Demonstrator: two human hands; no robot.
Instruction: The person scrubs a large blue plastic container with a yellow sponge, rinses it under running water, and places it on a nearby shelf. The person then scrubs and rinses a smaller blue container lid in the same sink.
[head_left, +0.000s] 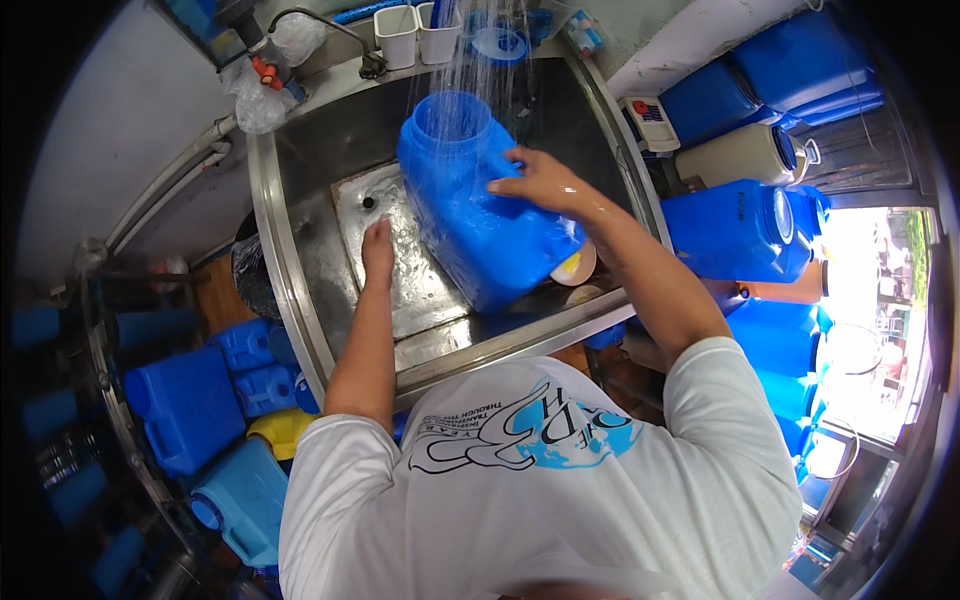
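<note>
A large blue plastic water container lies tilted in a stainless steel sink, its wide round mouth uncapped and towards the back. Water streams from above onto the mouth and upper side. My right hand is at the container's upper right side by its moulded handle, thumb and fingers spread; whether it grips the handle cannot be made out. To the left of the container, my left hand hovers above the wet metal plate in the sink, apart from the container, its fingers partly hidden by the angle.
Bowls sit in the sink's front right corner. Behind the sink are a curved faucet, white plastic cups and a blue lid. Blue containers line the right side; more containers stand lower left.
</note>
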